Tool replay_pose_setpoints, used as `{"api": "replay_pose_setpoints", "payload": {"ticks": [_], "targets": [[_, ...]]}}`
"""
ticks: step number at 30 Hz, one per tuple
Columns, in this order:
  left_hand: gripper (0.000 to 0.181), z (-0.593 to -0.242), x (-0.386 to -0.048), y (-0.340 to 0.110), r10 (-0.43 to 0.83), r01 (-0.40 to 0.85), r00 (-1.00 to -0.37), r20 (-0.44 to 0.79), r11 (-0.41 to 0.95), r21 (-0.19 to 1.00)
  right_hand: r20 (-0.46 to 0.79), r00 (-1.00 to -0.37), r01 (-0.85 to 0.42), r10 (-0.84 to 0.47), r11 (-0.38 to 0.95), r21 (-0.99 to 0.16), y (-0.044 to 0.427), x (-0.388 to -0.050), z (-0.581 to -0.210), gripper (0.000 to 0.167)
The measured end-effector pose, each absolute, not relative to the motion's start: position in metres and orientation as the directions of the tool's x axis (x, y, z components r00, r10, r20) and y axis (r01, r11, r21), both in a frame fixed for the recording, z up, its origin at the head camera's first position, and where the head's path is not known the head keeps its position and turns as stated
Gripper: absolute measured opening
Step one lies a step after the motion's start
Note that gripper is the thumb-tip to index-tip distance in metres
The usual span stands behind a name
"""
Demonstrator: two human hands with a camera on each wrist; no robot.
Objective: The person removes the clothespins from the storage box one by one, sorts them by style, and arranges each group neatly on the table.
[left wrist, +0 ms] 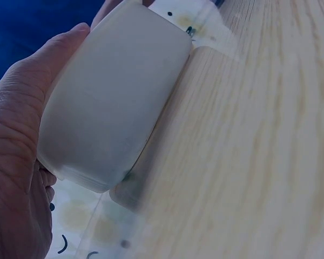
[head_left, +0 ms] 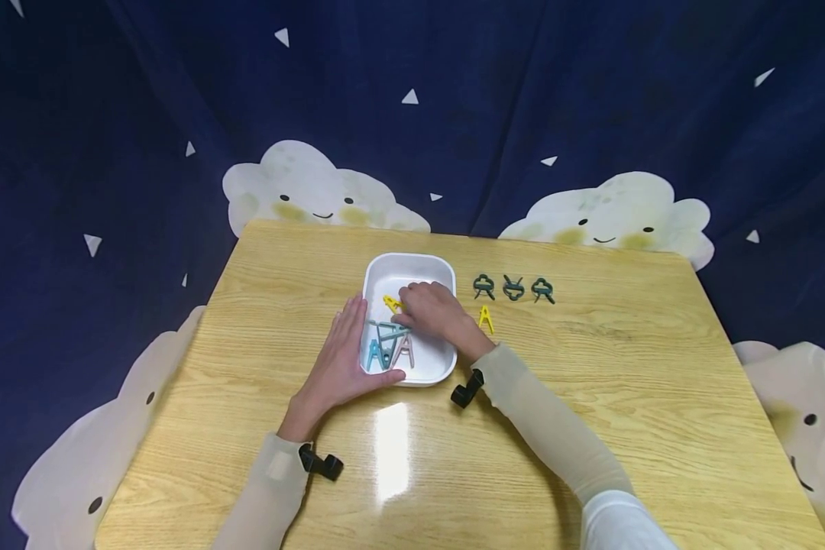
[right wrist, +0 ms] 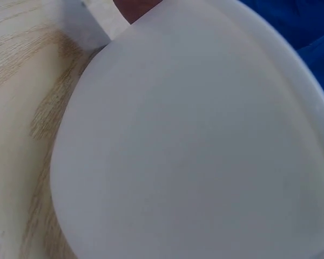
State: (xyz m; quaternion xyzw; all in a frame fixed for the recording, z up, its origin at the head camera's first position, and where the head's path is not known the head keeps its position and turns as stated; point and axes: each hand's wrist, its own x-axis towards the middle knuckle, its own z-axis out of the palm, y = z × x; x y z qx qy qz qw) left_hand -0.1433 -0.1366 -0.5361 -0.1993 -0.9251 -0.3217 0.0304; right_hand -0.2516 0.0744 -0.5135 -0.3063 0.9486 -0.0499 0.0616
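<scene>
A white plastic bin [head_left: 440, 367] stands on the table with several clothespins inside. Flat against its left side lies my left hand [head_left: 340, 359], fingers straight, thumb stretched along the near rim; the left wrist view shows the thumb at the bin's edge. My right hand [head_left: 431, 309] reaches inside with bent fingers, and a yellow clothespin [head_left: 390, 303] sticks out between its thumb and fingers; the fingertips are partly hidden. Below it lie a pale teal clothespin [head_left: 388, 331], a blue clothespin [head_left: 374, 353] and a pinkish clothespin [head_left: 404, 350]. The bin's wall [right wrist: 189, 140] fills the right wrist view.
Right of the bin, three dark green clips [head_left: 513, 288] form a row, with another yellow clothespin [head_left: 485, 319] in front of them. The wooden table [head_left: 626, 397] extends on both sides. A dark blue curtain [head_left: 467, 92] with clouds hangs behind it.
</scene>
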Motion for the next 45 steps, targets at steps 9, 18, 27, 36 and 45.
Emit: {"api": "replay_pose_setpoints", "payload": {"ticks": [9, 18, 27, 36, 45], "targets": [[0.141, -0.5364, -0.1432, -0.1359, 0.344, 0.389, -0.919, 0.194, 0.709, 0.589, -0.093, -0.812, -0.569, -0.577, 0.816, -0.100, 0.0733, -0.2490, -0.5148, 0.043], [0.141, -0.5366, -0.1436, -0.1367, 0.344, 0.383, -0.921, 0.183, 0.713, 0.588, -0.124, -0.819, -0.545, -0.561, 0.827, -0.140, 0.0743, -0.2494, -0.5124, 0.051], [0.141, -0.5366, -0.1440, -0.1368, 0.346, 0.385, -0.920, 0.184, 0.712, 0.588, -0.145, -0.823, -0.488, -0.550, 0.813, -0.317, 0.0800, -0.2521, -0.5072, 0.086], [0.140, -0.5360, -0.1440, -0.1363, 0.345, 0.387, -0.919, 0.188, 0.708, 0.590, -0.184, -0.780, -0.561, -0.598, 0.798, -0.218, 0.0765, -0.2568, -0.5086, 0.044], [0.142, -0.5359, -0.1438, -0.1357, 0.339, 0.370, -0.925, 0.169, 0.712, 0.597, -0.189, -0.779, -0.552, -0.598, 0.797, -0.247, 0.0772, -0.2564, -0.5086, 0.053]]}}
